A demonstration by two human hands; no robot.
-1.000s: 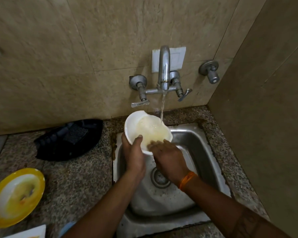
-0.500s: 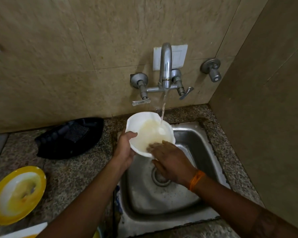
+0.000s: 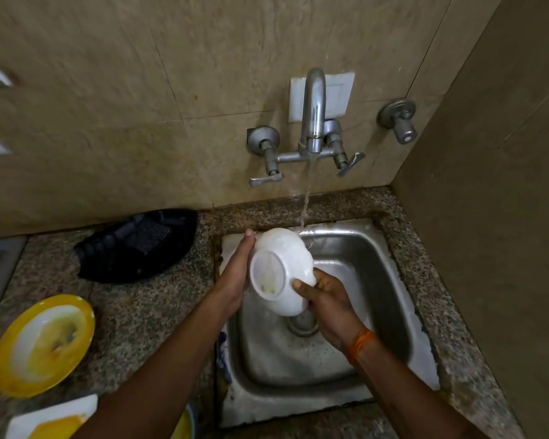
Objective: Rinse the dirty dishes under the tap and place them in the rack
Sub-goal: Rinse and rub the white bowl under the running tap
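Bowl (image 3: 281, 274), white and turned base-up, sits over the sink (image 3: 390, 280) just below the tap (image 3: 313, 122), its far rim in the stream. Left hand (image 3: 235, 280) lies flat-fingered against its side; right hand (image 3: 327, 299) curls round the near rim. It looks light, rigid, breakable and slick when wet, so the rim offers the surest hold.
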